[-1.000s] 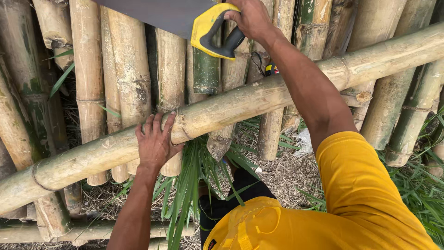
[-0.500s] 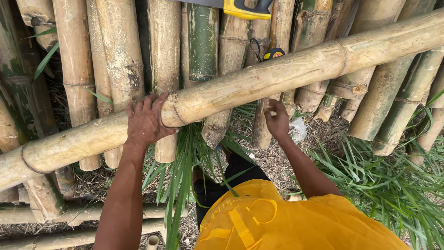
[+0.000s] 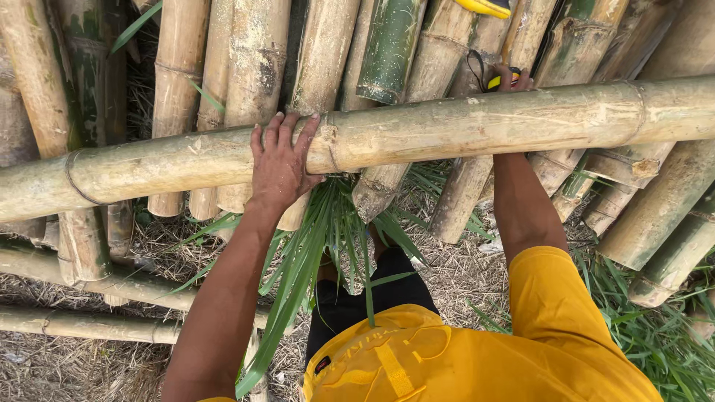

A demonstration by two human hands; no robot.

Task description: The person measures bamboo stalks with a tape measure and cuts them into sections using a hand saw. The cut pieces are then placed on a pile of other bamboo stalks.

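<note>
Bamboo makes up nearly everything in view: 1 long pale bamboo pole (image 3: pixel 462 126) runs across the frame from lower left to upper right, lying over a stack of upright bamboo stalks (image 3: pixel 253 67) that lean side by side behind it. Left hand (image 3: pixel 281 165) rests flat on the pole near a node ring, palm down, fingers spread and extended over the top of the curve, thumb on the near side; it presses on the pole rather than closing around it. Right hand (image 3: pixel 512 77) reaches up behind the pole, and only the fingertips show above the pole's upper edge, so how far it is open cannot be told. Those fingertips lie against a small yellow-and-black object (image 3: pixel 497 79) with a black loop, which sits among the stalks just behind the pole. Part of a yellow tool handle (image 3: pixel 488 7) shows at the top edge. Green grass blades (image 3: pixel 328 238) hang below the pole, over dry straw (image 3: pixel 82 365) on the ground. Yellow clothing (image 3: pixel 484 357) fills the lower frame.
</note>
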